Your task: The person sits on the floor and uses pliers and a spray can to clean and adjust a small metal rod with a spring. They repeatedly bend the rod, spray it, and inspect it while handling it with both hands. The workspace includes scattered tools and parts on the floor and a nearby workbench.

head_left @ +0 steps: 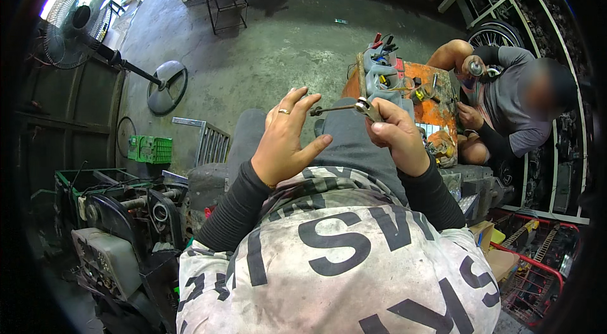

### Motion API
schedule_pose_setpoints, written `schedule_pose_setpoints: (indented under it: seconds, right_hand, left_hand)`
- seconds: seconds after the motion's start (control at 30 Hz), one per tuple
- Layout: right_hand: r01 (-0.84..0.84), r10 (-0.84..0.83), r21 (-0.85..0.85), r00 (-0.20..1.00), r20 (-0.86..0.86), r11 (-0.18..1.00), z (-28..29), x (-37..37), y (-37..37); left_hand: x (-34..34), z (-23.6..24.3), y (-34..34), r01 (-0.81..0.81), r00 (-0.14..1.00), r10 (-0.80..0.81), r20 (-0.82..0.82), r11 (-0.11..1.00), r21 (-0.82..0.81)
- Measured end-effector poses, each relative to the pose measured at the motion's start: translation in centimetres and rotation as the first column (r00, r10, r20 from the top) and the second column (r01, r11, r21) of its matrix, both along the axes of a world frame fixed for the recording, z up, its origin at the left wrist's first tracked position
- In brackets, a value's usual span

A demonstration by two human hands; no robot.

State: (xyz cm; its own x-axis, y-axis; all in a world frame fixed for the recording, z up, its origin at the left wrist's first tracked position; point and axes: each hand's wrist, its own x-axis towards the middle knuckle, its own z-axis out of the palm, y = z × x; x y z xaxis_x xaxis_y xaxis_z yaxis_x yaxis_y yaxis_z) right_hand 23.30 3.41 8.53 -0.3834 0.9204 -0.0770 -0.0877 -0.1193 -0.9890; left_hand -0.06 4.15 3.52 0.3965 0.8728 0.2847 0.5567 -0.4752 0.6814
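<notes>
My right hand [403, 141] is closed round a shiny metal hand tool with a rounded head [363, 106]; its exact kind is unclear. From the tool's head a thin dark metal rod [339, 108] extends to the left, and its far tip is a small knob-like end [315, 111]. Held just left of that tip, my left hand [286, 141] has its fingers apart and a ring on one of them. It grips nothing, and I cannot tell whether a fingertip touches the rod. Both hands are above my lap, over my dark trousers [250, 135].
An orange worktable [420, 75] with tool bins [380, 78] stands right, where a co-worker [528, 87] holds a metal part. Machine parts [107, 258] crowd the lower left. A standing fan [79, 18], green crate [150, 149] and metal rack [212, 144] occupy the left side.
</notes>
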Motion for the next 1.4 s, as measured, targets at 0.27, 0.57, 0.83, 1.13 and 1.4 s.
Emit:
schedule_pose_setpoints:
  seconds: [0.27,0.57,0.83,1.13,1.4]
  right_hand:
    - [-0.085,0.017,-0.089,0.812,-0.584,0.992,-1.4,1.5,0.1]
    - [-0.324,0.232,-0.114,0.844,-0.484,0.939,-2.5,1.7,0.2]
    - [-0.413,0.386,-0.153,0.905,-0.178,0.898,-0.7,1.2,-1.5]
    - [-0.535,0.537,0.060,0.826,-0.169,0.842,0.3,1.3,-2.5]
    - [-0.523,0.558,0.266,0.827,-0.073,0.810,1.3,0.2,-3.3]
  left_hand:
    - [-0.9,2.9,-0.7,0.124,0.985,-0.121,0.119,0.992,-0.019]
    - [-3.8,8.0,-1.8,0.113,0.969,-0.054,-0.239,0.964,0.241]
    - [-5.5,9.0,-2.5,0.235,0.941,-0.142,-0.307,0.927,0.293]
    - [-6.1,11.1,-3.2,0.339,0.900,-0.239,-0.365,0.910,0.239]
    - [-6.9,13.5,-4.1,0.390,0.853,-0.266,-0.449,0.896,0.211]
